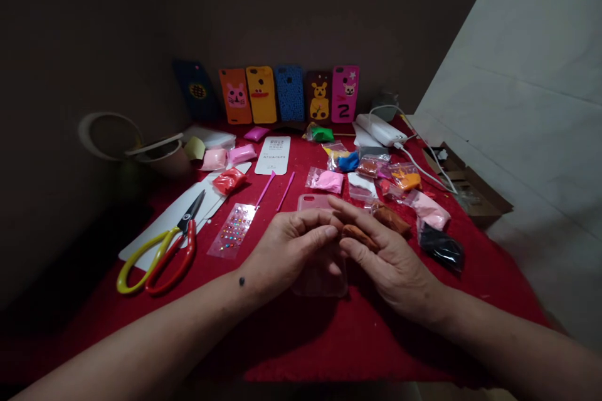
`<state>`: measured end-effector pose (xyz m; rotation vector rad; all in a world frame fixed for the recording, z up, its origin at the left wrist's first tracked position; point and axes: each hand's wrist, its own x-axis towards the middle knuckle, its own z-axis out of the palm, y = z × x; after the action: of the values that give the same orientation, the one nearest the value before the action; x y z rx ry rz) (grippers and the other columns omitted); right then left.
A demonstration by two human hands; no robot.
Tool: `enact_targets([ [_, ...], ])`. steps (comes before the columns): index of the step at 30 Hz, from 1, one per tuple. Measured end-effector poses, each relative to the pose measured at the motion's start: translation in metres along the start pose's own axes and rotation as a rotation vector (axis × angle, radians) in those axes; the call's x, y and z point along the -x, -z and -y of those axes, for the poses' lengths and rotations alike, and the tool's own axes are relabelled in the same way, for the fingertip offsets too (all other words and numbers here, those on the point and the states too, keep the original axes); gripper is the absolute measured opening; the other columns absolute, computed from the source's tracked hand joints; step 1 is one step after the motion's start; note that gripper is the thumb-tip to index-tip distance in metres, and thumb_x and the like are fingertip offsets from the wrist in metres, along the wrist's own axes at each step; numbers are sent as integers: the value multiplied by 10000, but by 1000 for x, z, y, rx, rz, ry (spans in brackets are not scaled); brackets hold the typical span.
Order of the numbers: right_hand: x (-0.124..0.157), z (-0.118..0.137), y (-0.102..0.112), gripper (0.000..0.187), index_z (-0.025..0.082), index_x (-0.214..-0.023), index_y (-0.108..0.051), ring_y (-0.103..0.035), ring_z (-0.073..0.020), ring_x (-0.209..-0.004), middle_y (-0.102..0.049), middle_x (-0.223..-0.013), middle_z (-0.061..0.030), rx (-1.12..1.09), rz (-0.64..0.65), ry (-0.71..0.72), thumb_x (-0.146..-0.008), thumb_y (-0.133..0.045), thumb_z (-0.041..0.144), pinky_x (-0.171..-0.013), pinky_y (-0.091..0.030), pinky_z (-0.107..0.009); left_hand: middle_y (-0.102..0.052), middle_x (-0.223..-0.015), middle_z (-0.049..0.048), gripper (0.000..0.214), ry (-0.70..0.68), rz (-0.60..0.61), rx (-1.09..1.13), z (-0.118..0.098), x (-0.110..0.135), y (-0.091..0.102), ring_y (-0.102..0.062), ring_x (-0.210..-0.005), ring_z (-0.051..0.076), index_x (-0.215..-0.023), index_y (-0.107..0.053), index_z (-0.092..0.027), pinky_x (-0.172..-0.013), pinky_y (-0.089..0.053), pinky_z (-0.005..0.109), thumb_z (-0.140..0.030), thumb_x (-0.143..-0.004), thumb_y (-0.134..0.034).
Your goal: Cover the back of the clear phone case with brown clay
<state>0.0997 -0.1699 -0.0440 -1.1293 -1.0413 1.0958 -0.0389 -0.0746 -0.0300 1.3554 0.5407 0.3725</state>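
Note:
A lump of brown modelling clay [360, 236] lies between the thumb and fingers of my right hand [390, 263], which is closed on it. My left hand [298, 241] meets it from the left, thumb and index finger drawn together at the clay's near end. Whatever sits between those left fingertips is hidden. Both hands are above a clear phone case [320, 285] lying on the red cloth [291, 344], and they cover much of it. Just behind my right hand is a bag of brown clay [392, 219].
Scissors [181, 244] and a rhinestone sheet [234, 230] lie left, beside pink sticks [286, 191]. Clay packets, including a black one [441, 246], crowd the right. Decorated phone cases [290, 93] stand along the back. A white power bank [382, 130] trails a cable toward a cardboard box [489, 191].

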Motion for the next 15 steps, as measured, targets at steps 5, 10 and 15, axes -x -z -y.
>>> enact_targets([
  [5,-10,0,12,232,215,-919,-685,-665,-115,-652,-704,-814,-4,-145,-219,-102,-742,-778,332,-627,-575,-250,-663,-665,19,203,-150,-202,-182,-6,0,7,-603,-538,114,-941,-680,-155,-488,-472,205,-330,-867,-609],
  [10,-8,0,10,516,161,-651,-597,-443,-64,-320,-557,-495,25,-264,-136,-299,-703,-681,667,-289,-344,-175,-607,-568,-13,202,-127,-201,-203,-5,-4,7,-550,-471,89,-824,-646,-146,-474,-439,193,-324,-888,-574],
  [15,-5,-2,7,532,183,-538,-494,-217,-22,-272,-341,-353,98,-318,-110,-339,-701,-699,647,-269,-168,-146,-625,-682,-8,169,-138,-199,-178,-4,-6,8,-567,-478,81,-848,-658,-151,-464,-450,198,-309,-863,-602],
])
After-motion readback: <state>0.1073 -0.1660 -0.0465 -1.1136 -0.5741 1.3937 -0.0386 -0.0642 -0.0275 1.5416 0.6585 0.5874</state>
